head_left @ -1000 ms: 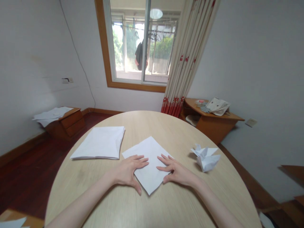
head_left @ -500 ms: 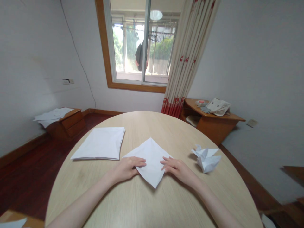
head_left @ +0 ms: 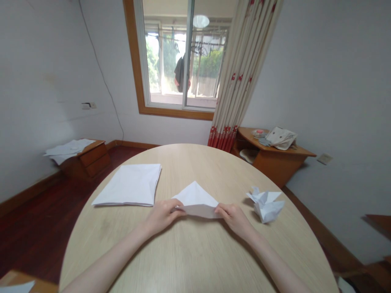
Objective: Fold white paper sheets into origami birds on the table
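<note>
A white square sheet of paper point(head_left: 194, 199) lies cornerwise on the round wooden table point(head_left: 195, 252), its near half lifted and folding away from me. My left hand point(head_left: 161, 215) pinches the sheet's left edge. My right hand point(head_left: 233, 215) pinches its right edge. Both hands are closed on the paper, thumbs hidden under the raised flap.
A stack of white paper point(head_left: 128, 185) lies on the table to the left. A folded paper figure point(head_left: 266, 203) sits to the right. Beyond the table stand a low wooden cabinet point(head_left: 82, 156) with papers, a corner desk point(head_left: 275, 156), a curtain and a window.
Both hands went from lying flat on the sheet to gripping its side edges. The near corner has been lifted off the table and is folding toward the far corner.
</note>
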Motion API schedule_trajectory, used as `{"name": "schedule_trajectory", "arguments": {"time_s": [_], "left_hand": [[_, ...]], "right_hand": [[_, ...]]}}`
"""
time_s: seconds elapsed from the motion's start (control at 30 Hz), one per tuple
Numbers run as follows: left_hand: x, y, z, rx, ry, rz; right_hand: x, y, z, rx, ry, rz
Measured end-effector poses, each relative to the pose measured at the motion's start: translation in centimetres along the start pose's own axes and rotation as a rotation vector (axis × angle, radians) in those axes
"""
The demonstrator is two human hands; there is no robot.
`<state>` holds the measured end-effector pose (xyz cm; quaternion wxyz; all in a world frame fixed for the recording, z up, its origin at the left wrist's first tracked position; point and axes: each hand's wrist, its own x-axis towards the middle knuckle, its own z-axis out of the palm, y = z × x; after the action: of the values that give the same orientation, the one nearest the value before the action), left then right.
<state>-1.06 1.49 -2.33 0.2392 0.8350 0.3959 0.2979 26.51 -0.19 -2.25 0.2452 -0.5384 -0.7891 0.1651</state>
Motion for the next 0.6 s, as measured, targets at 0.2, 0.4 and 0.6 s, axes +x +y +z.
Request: {"name": "schedule_trajectory", "arguments": {"time_s": [0.2,0.4,0.6], "left_hand": [[-0.3,-0.4,0.9,0.024,0.111,-0.071],[-0.1,0.0,1.4,0.067,0.199,0.006],[-0.1,-0.5,2.1,0.263,0.265,0.078]], "right_hand": [[-0.2,-0.7,0.2,-0.027,0.108,0.029],[-0.4,-0.8,1.5,-0.062,0.318,-0.107],[-0.4,-1.7,2.5,-0.288,0.313,-0.351]]}}
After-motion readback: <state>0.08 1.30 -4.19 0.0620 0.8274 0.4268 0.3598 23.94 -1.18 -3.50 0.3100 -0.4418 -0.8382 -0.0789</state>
